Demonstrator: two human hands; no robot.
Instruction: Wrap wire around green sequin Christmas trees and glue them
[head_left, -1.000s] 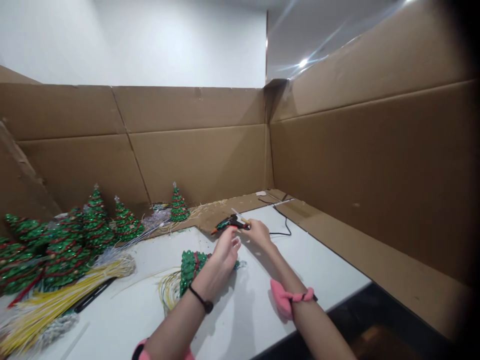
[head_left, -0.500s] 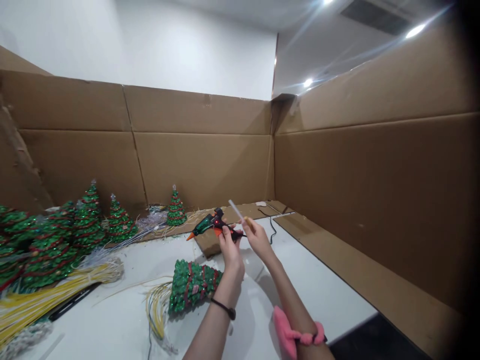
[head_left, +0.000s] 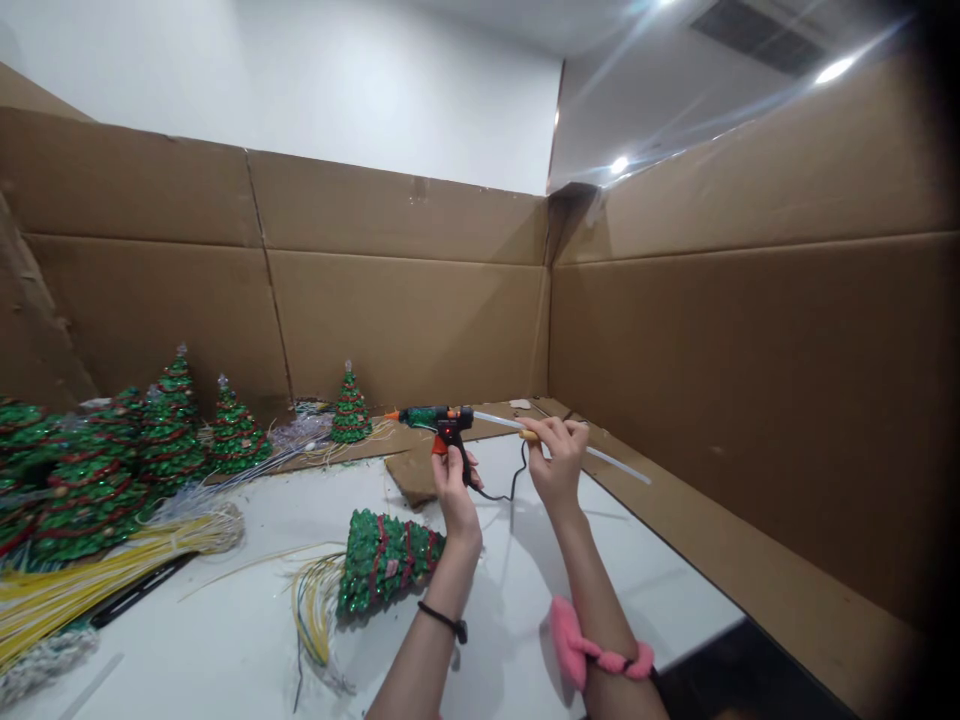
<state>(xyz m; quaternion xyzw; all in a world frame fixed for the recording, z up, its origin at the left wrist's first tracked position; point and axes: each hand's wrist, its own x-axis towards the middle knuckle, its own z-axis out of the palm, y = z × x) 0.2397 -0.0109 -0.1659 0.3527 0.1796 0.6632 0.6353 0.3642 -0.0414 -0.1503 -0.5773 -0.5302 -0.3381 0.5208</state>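
My left hand (head_left: pixel 457 495) is closed round the handle of a black hot glue gun (head_left: pixel 451 422) with an orange nozzle that points left; a small red light glows on it. Between the fingers of my right hand (head_left: pixel 556 455) is a long whitish glue stick (head_left: pixel 615 464), its front end at the back of the gun. A small yellowish piece (head_left: pixel 529 436), whose kind I cannot make out, is also in that hand. Below the left wrist a green Christmas tree ornament (head_left: pixel 390 560) lies on its side, with thin wires (head_left: pixel 313 610) coming out of its base.
Several decorated Christmas trees (head_left: pixel 172 430) stand at the left, and a small one (head_left: pixel 351 405) stands at the back. Bundled yellow and white wires (head_left: pixel 112 560) lie in front, beside a black tool (head_left: pixel 142 590). Cardboard walls (head_left: pixel 405 310) enclose the white table (head_left: pixel 247 640). A black cord (head_left: pixel 517 475) trails from the gun.
The glue gun has swung from tilted down to about level. My right hand has moved right, and the glue stick has turned to line up with the gun's rear.
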